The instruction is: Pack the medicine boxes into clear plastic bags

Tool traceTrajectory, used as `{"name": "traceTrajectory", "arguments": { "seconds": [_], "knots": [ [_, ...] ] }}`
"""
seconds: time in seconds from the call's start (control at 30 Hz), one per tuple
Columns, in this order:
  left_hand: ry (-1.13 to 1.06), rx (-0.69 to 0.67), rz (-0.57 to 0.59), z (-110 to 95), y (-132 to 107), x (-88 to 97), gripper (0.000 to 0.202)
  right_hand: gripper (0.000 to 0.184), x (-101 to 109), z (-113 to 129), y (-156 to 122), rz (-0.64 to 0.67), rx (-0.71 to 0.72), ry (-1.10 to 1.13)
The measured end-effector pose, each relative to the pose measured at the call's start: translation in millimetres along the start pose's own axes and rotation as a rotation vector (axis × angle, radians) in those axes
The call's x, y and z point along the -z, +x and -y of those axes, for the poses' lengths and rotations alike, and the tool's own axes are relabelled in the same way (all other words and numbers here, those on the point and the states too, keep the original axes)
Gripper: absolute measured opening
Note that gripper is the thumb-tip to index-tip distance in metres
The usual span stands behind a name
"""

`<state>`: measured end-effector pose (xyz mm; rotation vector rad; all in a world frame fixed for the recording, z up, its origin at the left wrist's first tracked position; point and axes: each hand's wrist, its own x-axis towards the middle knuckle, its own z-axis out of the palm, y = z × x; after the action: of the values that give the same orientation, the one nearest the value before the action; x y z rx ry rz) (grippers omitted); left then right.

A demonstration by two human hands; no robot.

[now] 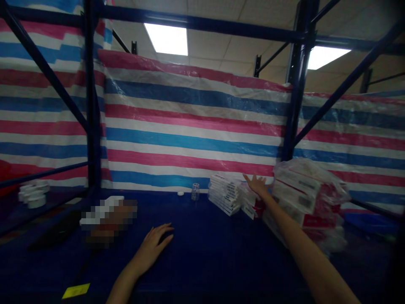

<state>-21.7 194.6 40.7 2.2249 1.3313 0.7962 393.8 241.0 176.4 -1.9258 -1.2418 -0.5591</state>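
Blue tabletop (202, 261) under loosely open left hand (154, 242), right hand (257, 185) wide open near bagged boxes (299, 188), both empty.

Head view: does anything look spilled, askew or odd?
A pixelated patch at left hides what lies there. A small white disc, perhaps a loose lid, sits beside the clear jar. No spill shows.

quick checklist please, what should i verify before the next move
1. Left hand free: ok, nothing shows in it, over the blue table.
2. Right hand free: ok, fingers spread, nothing visible in its grip.
3. Right hand not touching the bagged boxes: cannot tell, they overlap in this view.
4. Clear jar upright: ok.
5. White lid on the jar: not ok, it lies apart on the table.
6. Jar empty: cannot tell, too small to see.
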Motion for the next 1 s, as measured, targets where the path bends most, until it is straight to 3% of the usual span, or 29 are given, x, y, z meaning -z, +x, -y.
{"name": "traceTrajectory", "arguments": {
  "seconds": [0.07,0.13,0.17,0.27,0.33,0.43,0.53,0.63,0.7,0.8,1.0],
  "knots": [
    [-0.002,-0.011,-0.011,-0.1,0.3,-0.2,0.040,0.041,8.3,17.1,-14.4,-0.101,0.108,0.022],
    [-0.027,-0.031,-0.037,-3.4,-2.4,0.9,0.036,0.039,16.6,44.5,-45.1,-0.179,0.348,0.127],
    [-0.049,-0.050,-0.061,-6.2,-4.7,2.1,0.034,0.037,20.1,59.6,-65.8,-0.156,0.501,0.208],
    [-0.120,-0.128,-0.214,-16.9,-9.8,7.3,0.028,0.027,21.1,98.0,-133.4,0.193,0.853,0.447],
    [-0.123,-0.135,-0.359,-24.7,-5.5,11.7,0.027,0.025,7.7,114.6,-166.6,0.467,0.917,0.583],
    [-0.088,-0.145,-0.449,-37.5,21.2,17.3,0.024,0.025,-33.7,134.0,-183.5,0.671,0.782,0.725],
    [-0.084,-0.192,-0.418,-49.1,65.5,13.4,0.046,0.025,-80.0,148.0,-174.3,0.689,0.533,0.845],
    [-0.027,-0.238,-0.463,-49.7,102.8,-6.9,0.060,0.025,-108.9,147.5,-162.5,0.721,0.330,0.980],
    [-0.021,-0.230,-0.462,-40.4,115.7,-24.9,0.060,0.025,-117.4,140.7,-159.3,0.733,0.272,1.043],
    [-0.065,-0.237,-0.311,-20.3,120.9,-43.3,0.045,0.025,-121.2,131.6,-158.4,0.728,0.298,1.054],
    [-0.034,-0.193,-0.388,-4.6,119.2,-33.5,0.035,0.027,-122.3,131.5,-153.3,0.733,0.407,0.868]
  ]
}}
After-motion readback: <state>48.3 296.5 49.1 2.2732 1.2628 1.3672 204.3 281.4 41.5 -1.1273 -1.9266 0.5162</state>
